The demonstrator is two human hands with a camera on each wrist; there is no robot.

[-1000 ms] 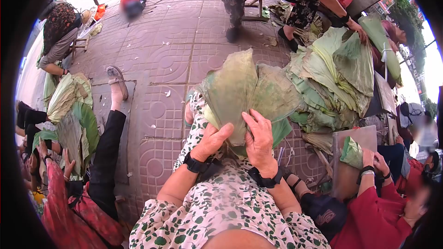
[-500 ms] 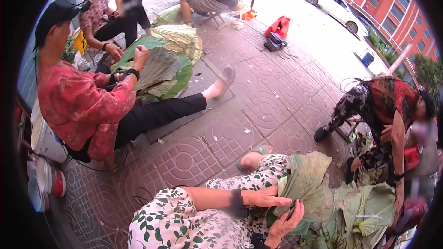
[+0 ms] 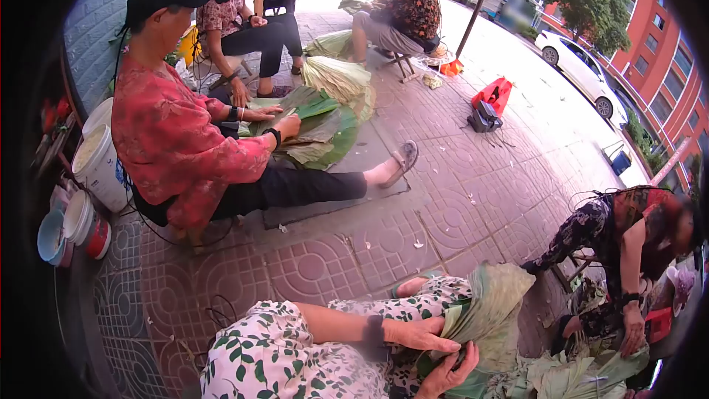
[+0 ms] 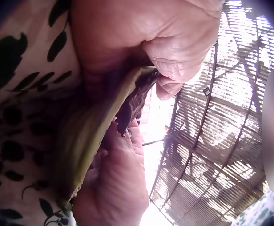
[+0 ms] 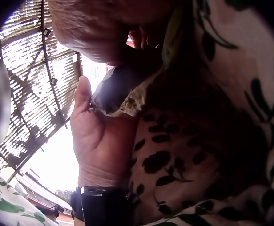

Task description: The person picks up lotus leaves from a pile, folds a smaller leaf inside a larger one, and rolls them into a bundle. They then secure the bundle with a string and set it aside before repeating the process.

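Note:
Over the patterned lap lies a large folded bundle of dry green leaves, fanned out away from the body. My left hand grips its near end from one side, thumb along the top. From the other side my right hand holds the same end, its fingertips close to the left hand's. Seen from below in the left wrist view, the leaf edge is pinched by the left hand, with the right hand beneath. A dark, crumpled piece sits inside the fold.
A heap of leaves lies at the lower right, where a bent-over person reaches into it. On the left, a seated person in red works on leaves. White buckets stand beside the wall; a red bag lies on the paving.
The head view has swung left, so the hands now appear at the lower right. The leaves, spread flat a second ago, look more folded together. Both hands keep hold of them.

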